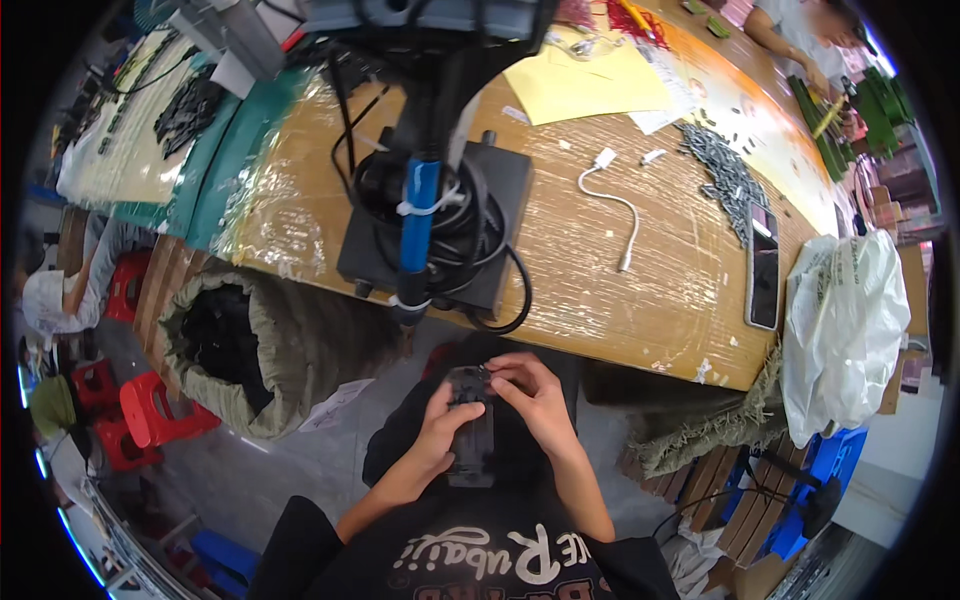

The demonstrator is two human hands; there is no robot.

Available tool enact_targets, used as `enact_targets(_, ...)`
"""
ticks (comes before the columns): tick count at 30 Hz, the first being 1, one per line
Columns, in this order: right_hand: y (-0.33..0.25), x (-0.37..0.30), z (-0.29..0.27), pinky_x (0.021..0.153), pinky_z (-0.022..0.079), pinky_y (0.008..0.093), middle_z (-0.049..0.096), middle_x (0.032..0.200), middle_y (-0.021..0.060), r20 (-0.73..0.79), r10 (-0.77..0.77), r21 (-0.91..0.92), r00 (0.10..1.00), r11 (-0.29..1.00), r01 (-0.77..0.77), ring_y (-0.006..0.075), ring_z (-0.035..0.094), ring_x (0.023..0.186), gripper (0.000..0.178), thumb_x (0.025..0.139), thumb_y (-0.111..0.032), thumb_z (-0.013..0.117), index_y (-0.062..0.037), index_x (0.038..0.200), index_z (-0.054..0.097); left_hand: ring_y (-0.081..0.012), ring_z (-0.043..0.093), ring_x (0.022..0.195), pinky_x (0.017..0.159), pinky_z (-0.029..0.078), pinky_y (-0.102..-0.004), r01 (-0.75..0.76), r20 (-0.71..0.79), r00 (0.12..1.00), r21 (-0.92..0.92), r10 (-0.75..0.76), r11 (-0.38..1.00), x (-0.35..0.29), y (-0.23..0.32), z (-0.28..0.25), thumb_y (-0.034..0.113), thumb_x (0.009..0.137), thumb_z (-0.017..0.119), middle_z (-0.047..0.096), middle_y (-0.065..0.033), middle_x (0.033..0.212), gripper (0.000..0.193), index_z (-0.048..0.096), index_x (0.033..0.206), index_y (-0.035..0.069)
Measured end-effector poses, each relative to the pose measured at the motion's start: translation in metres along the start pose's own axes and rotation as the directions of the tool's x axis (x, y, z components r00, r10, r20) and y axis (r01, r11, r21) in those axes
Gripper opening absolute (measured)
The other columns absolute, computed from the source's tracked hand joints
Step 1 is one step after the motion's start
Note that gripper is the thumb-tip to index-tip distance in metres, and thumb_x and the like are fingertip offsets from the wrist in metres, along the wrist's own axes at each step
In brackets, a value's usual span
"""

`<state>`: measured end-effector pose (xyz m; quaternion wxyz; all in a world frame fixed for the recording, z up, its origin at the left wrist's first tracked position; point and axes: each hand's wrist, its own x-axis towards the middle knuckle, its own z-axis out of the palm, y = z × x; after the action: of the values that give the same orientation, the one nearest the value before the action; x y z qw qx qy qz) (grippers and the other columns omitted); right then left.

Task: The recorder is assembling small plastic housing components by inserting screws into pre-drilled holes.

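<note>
Above my lap, my left hand [441, 428] grips a flat, dark see-through plastic piece [474, 458] by its left side, with the thumb lying across its face. The piece is long and narrow, and its exact kind is hard to make out against my dark clothes. At its upper end is my right hand [532, 392], its fingers bent and drawn together at the top right corner. Whatever small thing those fingertips pinch, if anything, is too small to name.
Ahead stands a film-covered table [580, 300] with a hanging blue-and-black electric screwdriver [420, 215], a black box [510, 190], a white cable [632, 215], small grey parts [725, 175] and a phone [763, 268]. Sacks [300, 340] flank me. Another person [790, 40] works at far right.
</note>
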<state>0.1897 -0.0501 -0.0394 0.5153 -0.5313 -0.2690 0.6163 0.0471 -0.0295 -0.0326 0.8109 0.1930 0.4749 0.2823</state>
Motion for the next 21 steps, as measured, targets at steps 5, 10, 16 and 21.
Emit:
enact_targets(5, -0.017, -0.019, 0.025, 0.068, 0.047, 0.0237, 0.056, 0.095, 0.0076, 0.265, 0.225, 0.086, 0.938, 0.963, -0.255, 0.0112, 0.055, 0.08, 0.027, 0.085, -0.012, 0.052, 0.0003, 0.109, 0.048, -0.0073, 0.046, 0.075, 0.067, 0.04, -0.0208, -0.455, -0.109, 0.863, 0.257, 0.493, 0.853, -0.005, 0.024, -0.017, 0.002, 0.073, 0.054, 0.047, -0.0017, 0.086, 0.037, 0.041, 0.108, 0.005)
enact_targets(10, -0.024, -0.025, 0.039, 0.062, 0.043, 0.0182, 0.057, 0.084, 0.0033, 0.304, 0.287, 0.009, 0.908, 0.953, -0.304, 0.0078, 0.053, 0.074, 0.027, 0.085, -0.013, 0.051, -0.0011, 0.109, 0.048, -0.0057, 0.044, 0.072, 0.065, 0.038, -0.0192, -0.422, -0.18, 0.877, 0.155, 0.445, 0.893, -0.015, 0.04, -0.014, 0.003, 0.073, 0.053, 0.044, 0.0, 0.082, 0.034, 0.042, 0.106, 0.005)
enact_targets(16, -0.038, -0.026, 0.044, 0.061, 0.043, 0.0189, 0.057, 0.082, 0.0035, 0.348, 0.257, 0.124, 0.901, 0.941, -0.316, 0.0075, 0.053, 0.072, 0.031, 0.083, -0.01, 0.053, -0.0006, 0.111, 0.045, -0.0063, 0.045, 0.075, 0.066, 0.039, -0.0196, -0.435, -0.085, 0.883, 0.221, 0.462, 0.873, -0.023, 0.039, -0.015, 0.003, 0.073, 0.054, 0.046, -0.0015, 0.087, 0.036, 0.041, 0.107, 0.004)
enact_targets(21, -0.039, -0.031, 0.048, 0.06, 0.043, 0.0173, 0.058, 0.085, 0.0047, 0.352, 0.261, 0.129, 0.899, 0.938, -0.323, 0.0062, 0.053, 0.07, 0.036, 0.078, -0.005, 0.058, 0.0008, 0.11, 0.045, -0.0061, 0.045, 0.077, 0.068, 0.039, -0.02, -0.462, -0.06, 0.872, 0.229, 0.487, 0.857, -0.028, 0.039, -0.016, 0.003, 0.074, 0.055, 0.046, -0.0019, 0.088, 0.037, 0.04, 0.108, 0.003)
